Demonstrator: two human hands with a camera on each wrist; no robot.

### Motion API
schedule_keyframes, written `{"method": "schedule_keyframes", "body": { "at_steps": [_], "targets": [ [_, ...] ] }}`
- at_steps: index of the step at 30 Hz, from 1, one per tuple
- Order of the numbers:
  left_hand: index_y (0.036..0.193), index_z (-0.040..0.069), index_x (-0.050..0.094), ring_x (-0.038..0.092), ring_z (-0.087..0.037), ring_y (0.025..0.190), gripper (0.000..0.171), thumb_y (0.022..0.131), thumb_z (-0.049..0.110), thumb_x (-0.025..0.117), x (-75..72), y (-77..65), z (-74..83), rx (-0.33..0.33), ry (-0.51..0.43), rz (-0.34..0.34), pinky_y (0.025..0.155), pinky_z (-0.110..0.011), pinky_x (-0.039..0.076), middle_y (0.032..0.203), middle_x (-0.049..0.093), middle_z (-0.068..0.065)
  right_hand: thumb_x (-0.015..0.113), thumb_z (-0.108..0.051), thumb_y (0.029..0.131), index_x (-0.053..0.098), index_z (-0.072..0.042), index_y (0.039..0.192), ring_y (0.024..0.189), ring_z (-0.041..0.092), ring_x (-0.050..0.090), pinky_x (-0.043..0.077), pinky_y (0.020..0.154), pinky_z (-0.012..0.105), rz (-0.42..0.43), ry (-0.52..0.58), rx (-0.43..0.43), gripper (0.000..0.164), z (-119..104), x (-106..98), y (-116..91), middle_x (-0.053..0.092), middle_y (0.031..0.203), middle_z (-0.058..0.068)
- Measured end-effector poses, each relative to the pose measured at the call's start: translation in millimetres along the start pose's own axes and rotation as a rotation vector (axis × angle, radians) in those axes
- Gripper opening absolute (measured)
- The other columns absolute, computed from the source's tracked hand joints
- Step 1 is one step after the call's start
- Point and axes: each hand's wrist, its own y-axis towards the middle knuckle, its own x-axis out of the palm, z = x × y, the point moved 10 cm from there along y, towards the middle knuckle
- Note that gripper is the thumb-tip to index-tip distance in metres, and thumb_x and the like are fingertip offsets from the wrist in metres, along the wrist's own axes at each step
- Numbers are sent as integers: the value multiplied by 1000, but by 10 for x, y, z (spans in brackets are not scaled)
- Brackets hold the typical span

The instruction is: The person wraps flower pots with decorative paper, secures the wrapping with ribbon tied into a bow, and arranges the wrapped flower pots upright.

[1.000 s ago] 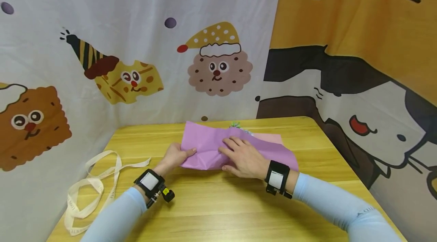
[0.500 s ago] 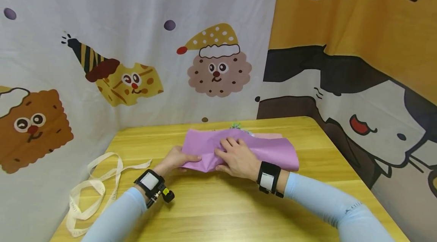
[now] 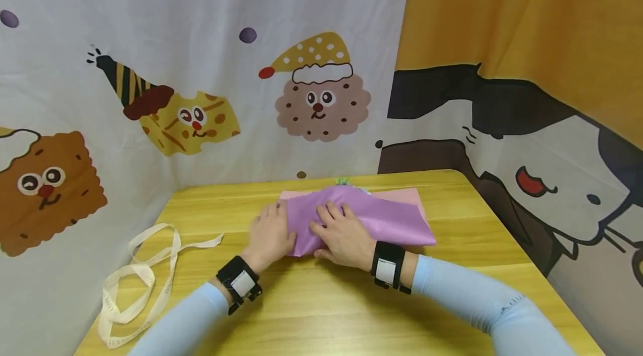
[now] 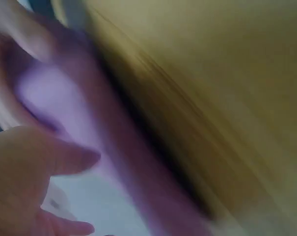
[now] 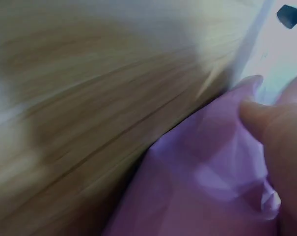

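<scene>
A sheet of purple wrapping paper (image 3: 387,219), folded over, lies creased across the middle of the table. My right hand (image 3: 344,235) rests on it with spread, slightly bent fingers, and its thumb (image 5: 266,118) lies against the paper in the right wrist view. At the paper's left edge is my left hand (image 3: 271,236), back upward; in the blurred left wrist view its thumb (image 4: 65,160) stands apart from the fingers. Pink paper (image 3: 409,196) shows from beneath the purple sheet. Behind the fold peeks a small green tuft (image 3: 343,181); what it belongs to is hidden.
A cream ribbon with printed letters (image 3: 135,272) lies in loose loops on the left side of the wooden table (image 3: 321,311). A cartoon-printed curtain (image 3: 211,66) hangs behind the table and along its sides.
My left hand has let go of the paper's left edge and turned back upward over it. The purple left flap has come down and inward, baring pink paper. My right hand has shifted slightly left.
</scene>
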Motion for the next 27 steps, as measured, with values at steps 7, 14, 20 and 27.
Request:
{"method": "schedule_keyframes", "body": {
  "at_steps": [7, 14, 20, 27],
  "targets": [
    [171, -18, 9, 51, -47, 158, 111, 87, 14, 74, 220, -272, 592, 113, -590, -283, 131, -63, 44, 175, 39, -38, 81, -76, 85, 60, -15, 156, 145, 39, 59, 56, 112, 59, -38, -117, -13, 96, -78, 9, 77, 61, 155, 16],
    [170, -20, 4, 23, -66, 166, 134, 90, 54, 83, 578, -409, 447, 26, -433, -349, 132, -79, 28, 177, 14, -49, 80, -74, 88, 52, -16, 165, 150, 40, 57, 55, 116, 62, -88, -120, -48, 101, -172, 82, 128, 59, 160, 17],
    [176, -9, 7, 4, -59, 174, 148, 86, 92, 68, 775, -472, 246, -128, -124, -521, 136, -82, 12, 184, 1, -38, 78, -71, 91, 54, -15, 164, 151, 37, 56, 54, 118, 61, -111, -124, -59, 96, -187, 52, 168, 59, 160, 14],
    [175, -10, 14, 5, -59, 173, 140, 92, 92, 62, 691, -437, 177, -121, -90, -491, 132, -86, 16, 184, 4, -37, 80, -68, 92, 61, -17, 156, 144, 33, 60, 57, 113, 58, -138, -58, -32, 84, -91, -29, 152, 65, 151, 10]
  ]
}}
